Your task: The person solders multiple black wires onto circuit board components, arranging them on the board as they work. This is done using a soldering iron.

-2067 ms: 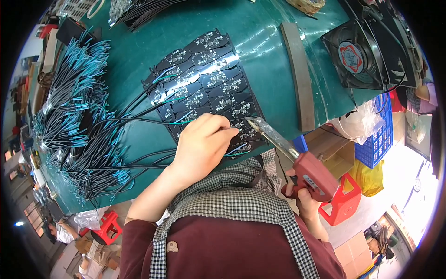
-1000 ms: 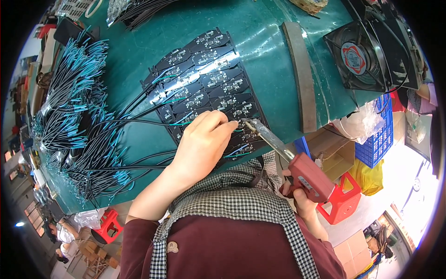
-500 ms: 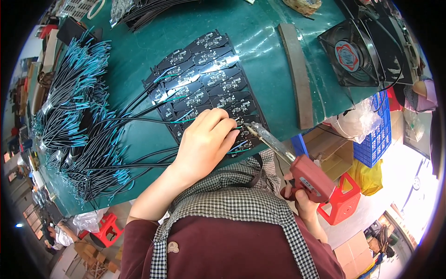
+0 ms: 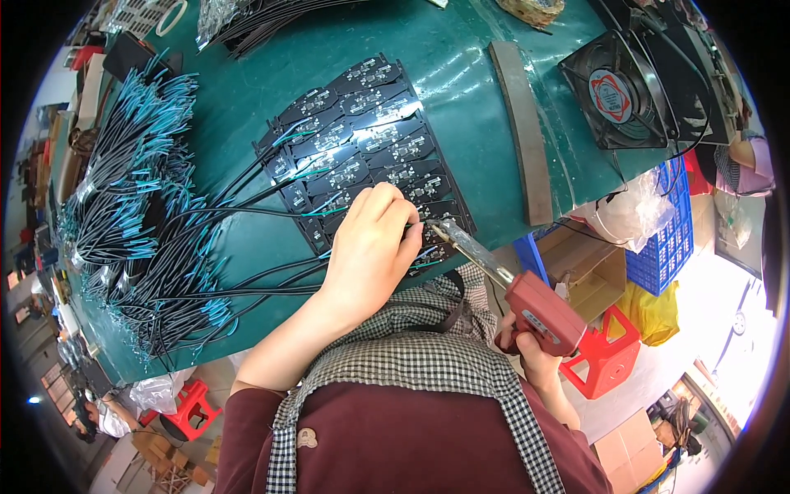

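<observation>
A panel of black circuit boards lies on the green table in front of me, with several thin black cables running onto it from the left. My left hand rests over the panel's near part, thumb and fingers pinched on a cable whose end is mostly hidden by them. My right hand is wrapped round the grip of a dark red soldering gun. The gun points up and to the left, its tip at the board just right of my left fingertips. Whether the tip touches cannot be made out.
A big heap of black cables with blue ends covers the table's left side. Toward the right lie a long grey-brown bar and a black fan. Beyond the near edge are a blue crate, a cardboard box and a red stool.
The soldering gun and my right hand have shifted slightly left, and the gun's tip sits a little nearer my left fingertips. My left hand has barely moved.
</observation>
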Motion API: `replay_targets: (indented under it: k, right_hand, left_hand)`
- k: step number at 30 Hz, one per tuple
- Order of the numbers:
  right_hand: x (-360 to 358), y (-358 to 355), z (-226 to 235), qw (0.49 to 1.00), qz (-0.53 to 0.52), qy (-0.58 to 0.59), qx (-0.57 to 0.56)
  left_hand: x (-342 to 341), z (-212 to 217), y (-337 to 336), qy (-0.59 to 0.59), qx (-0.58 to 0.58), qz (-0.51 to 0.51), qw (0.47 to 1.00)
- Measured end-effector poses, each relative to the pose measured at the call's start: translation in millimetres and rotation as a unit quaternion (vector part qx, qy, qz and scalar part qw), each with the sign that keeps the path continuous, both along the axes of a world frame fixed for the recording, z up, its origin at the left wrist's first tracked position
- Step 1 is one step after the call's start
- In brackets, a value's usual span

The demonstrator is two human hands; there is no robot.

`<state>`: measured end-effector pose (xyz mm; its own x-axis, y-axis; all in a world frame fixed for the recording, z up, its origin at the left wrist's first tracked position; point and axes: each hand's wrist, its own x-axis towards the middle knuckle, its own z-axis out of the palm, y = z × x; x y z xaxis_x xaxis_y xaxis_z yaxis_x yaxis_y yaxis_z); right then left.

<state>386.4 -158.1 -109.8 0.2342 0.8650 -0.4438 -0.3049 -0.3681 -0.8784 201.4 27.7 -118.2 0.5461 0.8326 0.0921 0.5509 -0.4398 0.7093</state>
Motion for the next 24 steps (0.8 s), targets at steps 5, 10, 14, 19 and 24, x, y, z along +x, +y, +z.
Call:
replay_targets:
  k: [5, 10, 14, 19, 24]
  right_hand:
    - [-0.1, 3.6, 3.3, 0.998, -0.037, 0.028, 0.038]
    - [3.5, 3.7, 1.1, 0.998, -0.033, 0.012, 0.043]
    - [1.1, 9.0, 2.1, 0.998, -0.037, 0.011, 0.047]
    - [2.1, 14.6, 0.8, 0.999, -0.031, 0.014, 0.043]
    - [2.0, 16.4, -1.1, 0.998, -0.006, 0.032, 0.060]
  left_hand:
    - [0.6, 0.4, 0.1, 0.007, 0.003, 0.000, 1.000]
    - [0.0, 2.7, -0.2, 0.020, -0.001, 0.001, 1.000]
    - [-2.2, 7.9, 3.8, 0.021, 0.015, -0.022, 0.999]
    - [-3.2, 8.7, 8.6, 0.040, -0.011, 0.006, 0.999]
    - [-1.2, 9.8, 9.0, 0.081, 0.000, 0.019, 0.997]
